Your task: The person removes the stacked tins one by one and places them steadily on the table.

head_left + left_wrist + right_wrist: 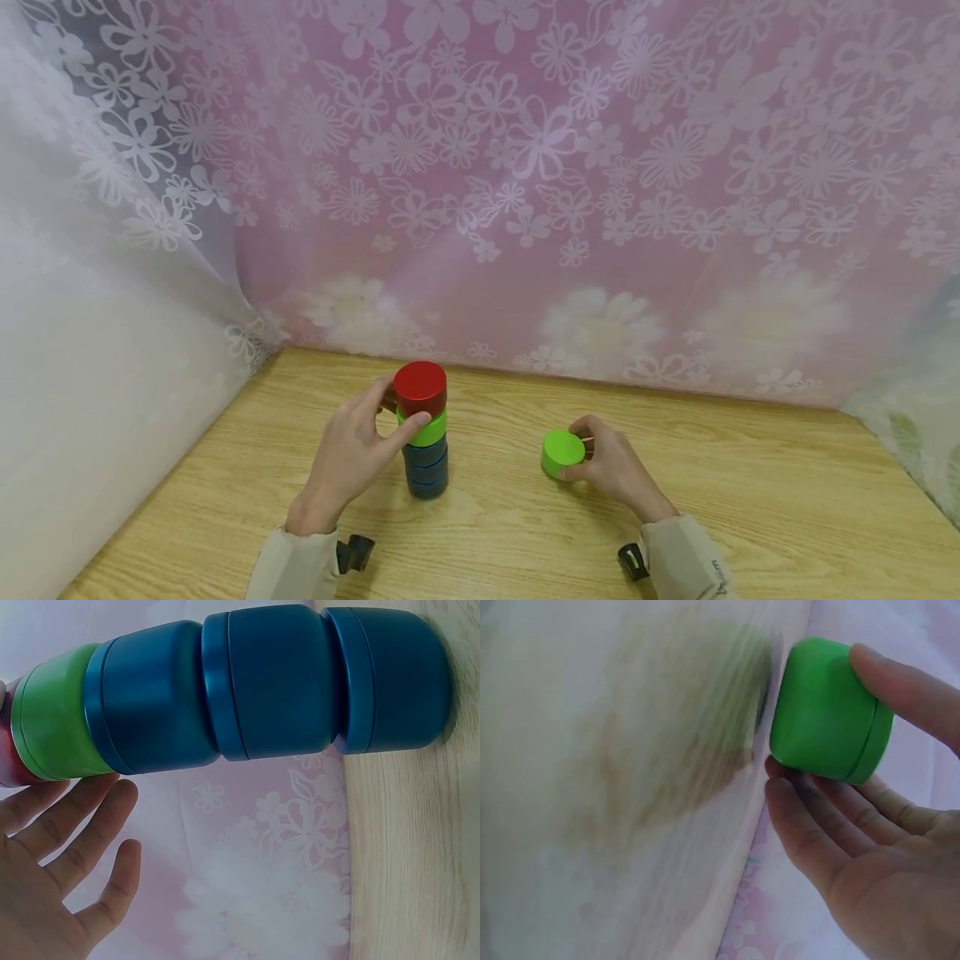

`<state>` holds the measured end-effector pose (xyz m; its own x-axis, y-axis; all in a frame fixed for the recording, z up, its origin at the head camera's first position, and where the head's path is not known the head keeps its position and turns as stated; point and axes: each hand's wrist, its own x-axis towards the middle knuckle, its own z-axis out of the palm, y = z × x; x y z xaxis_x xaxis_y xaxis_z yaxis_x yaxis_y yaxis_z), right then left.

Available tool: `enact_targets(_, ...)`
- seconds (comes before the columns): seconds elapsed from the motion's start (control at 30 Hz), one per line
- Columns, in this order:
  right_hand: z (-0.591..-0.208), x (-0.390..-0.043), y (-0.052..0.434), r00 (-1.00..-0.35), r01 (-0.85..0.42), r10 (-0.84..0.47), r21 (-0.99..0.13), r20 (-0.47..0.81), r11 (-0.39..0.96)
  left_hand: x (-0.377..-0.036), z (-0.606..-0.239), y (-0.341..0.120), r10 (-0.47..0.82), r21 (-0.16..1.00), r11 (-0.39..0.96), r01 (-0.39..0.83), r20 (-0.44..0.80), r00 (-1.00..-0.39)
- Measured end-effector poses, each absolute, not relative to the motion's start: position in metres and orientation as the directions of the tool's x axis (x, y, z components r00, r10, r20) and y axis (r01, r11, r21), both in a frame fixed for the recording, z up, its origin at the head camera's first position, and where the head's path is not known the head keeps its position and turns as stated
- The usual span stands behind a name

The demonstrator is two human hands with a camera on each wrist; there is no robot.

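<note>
Three dark blue round tins (427, 471) stand in a column, with a green tin (64, 712) and a red tin (421, 388) on top. My left hand (351, 446) grips the red tin near the top, its thumb along the seam between red and green. Some of its fingers are hidden behind the stack in the head view. Off to the right, my right hand (617, 468) pinches another green tin (825, 712) between thumb and fingers. In the right wrist view that tin's base is close over the wooden table.
The wooden table (495, 533) ends at a pink flowered curtain (480, 208) behind, with pale cloth (112, 333) along the left. Black wrist mounts (633, 562) sit at both sleeves, close to the tabletop.
</note>
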<state>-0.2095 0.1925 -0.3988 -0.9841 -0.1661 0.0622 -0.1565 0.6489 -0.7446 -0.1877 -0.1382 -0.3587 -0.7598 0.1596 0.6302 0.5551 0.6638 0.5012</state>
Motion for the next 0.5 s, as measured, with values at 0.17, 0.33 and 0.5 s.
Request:
enact_targets(0.17,-0.4006,-0.2098,0.1931,-0.984,-0.147,-0.173,-0.742,0.043,0.654,-0.187,-0.3579,-0.1384,0.158,0.51,0.661,0.55,0.622,-0.767)
enact_targets(0.33,-0.4015,-0.2096,0.1936,-0.978,-0.169,-0.204,-0.739,0.043,0.653,-0.1864,-0.358,-0.1385,0.157,0.512,0.663,0.546,0.618,-0.77)
enact_targets(0.5,-0.3968,-0.2075,0.1959,-0.969,-0.181,-0.244,-0.738,0.022,0.65,-0.1873,-0.3582,-0.1384,0.16,0.498,0.667,0.554,0.63,-0.76)
